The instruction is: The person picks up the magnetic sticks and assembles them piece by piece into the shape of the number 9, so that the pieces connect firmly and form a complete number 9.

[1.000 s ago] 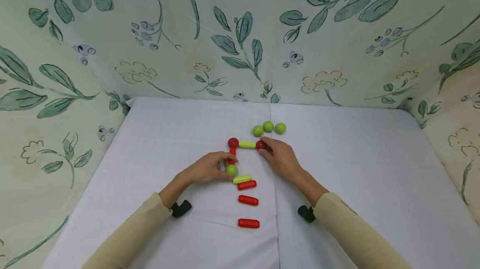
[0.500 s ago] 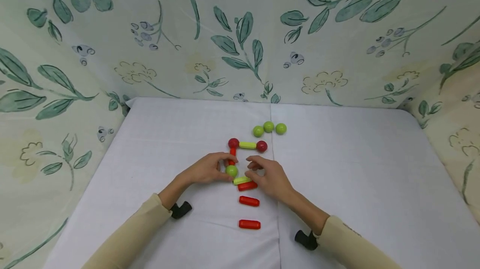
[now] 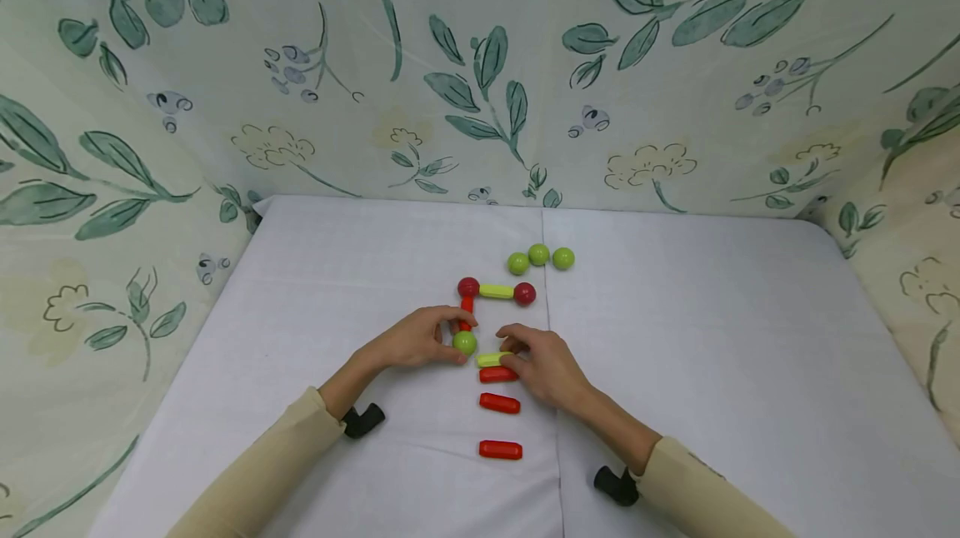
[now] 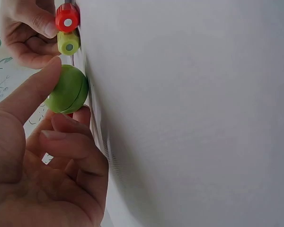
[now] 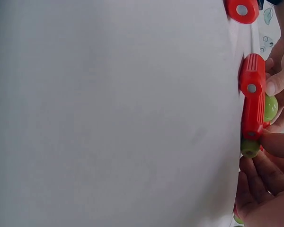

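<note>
My left hand [image 3: 411, 338] holds a green ball [image 3: 465, 344] between thumb and fingers, plain in the left wrist view. A red magnetic stick [image 3: 467, 303] runs from that ball up to a red ball [image 3: 468, 287]. From there a yellow-green stick [image 3: 497, 291] leads right to a second red ball [image 3: 525, 294]. My right hand [image 3: 551, 367] pinches the right end of another yellow-green stick [image 3: 489, 361], which lies apart from the green ball. Right against it lies a loose red stick [image 3: 497, 375], its end also visible in the left wrist view [image 4: 67, 19].
Two more red sticks [image 3: 499, 403] [image 3: 501, 450] lie nearer me on the white cloth [image 3: 675, 313]. Beyond the frame of sticks, three green balls [image 3: 538, 255] sit in a loose row. A floral curtain [image 3: 480, 63] stands behind the table.
My right hand has left the right red ball, come nearer me and taken the loose yellow-green stick, which has shifted slightly right. The left hand stays at the green ball.
</note>
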Tool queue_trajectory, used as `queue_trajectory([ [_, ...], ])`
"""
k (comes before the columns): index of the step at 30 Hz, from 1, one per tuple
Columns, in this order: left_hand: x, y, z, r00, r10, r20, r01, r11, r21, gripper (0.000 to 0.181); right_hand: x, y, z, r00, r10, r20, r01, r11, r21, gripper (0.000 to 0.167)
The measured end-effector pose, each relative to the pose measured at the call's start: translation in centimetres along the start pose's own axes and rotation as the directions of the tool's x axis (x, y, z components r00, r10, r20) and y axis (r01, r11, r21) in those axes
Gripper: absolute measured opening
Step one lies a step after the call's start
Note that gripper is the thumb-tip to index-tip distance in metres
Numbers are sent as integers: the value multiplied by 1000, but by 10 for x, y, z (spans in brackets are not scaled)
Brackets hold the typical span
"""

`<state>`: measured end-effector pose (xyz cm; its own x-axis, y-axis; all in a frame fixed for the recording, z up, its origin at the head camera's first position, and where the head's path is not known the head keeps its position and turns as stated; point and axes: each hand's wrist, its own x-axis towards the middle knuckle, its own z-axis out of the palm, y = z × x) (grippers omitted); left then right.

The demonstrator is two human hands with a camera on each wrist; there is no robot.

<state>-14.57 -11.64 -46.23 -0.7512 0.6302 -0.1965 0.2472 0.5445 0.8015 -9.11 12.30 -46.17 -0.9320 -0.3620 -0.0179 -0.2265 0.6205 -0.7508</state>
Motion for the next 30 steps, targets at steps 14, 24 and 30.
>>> queue_trajectory([
  [14, 1, -3, -2, 1000, 8, -2, -8, 1000, 2, 46, 3, 2, -7, 1000, -15, 3, 15, 1000, 12, 29],
  [24, 1, -3, 0, 1000, 9, -3, -9, 1000, -4, 46, 5, -1, -3, 998, -52, -23, 52, 998, 28, 30],
  [30, 0, -3, 1, 1000, -1, -1, 1, 1000, -6, 46, 5, -1, -1, 998, -50, -34, 51, 999, 16, 30],
])
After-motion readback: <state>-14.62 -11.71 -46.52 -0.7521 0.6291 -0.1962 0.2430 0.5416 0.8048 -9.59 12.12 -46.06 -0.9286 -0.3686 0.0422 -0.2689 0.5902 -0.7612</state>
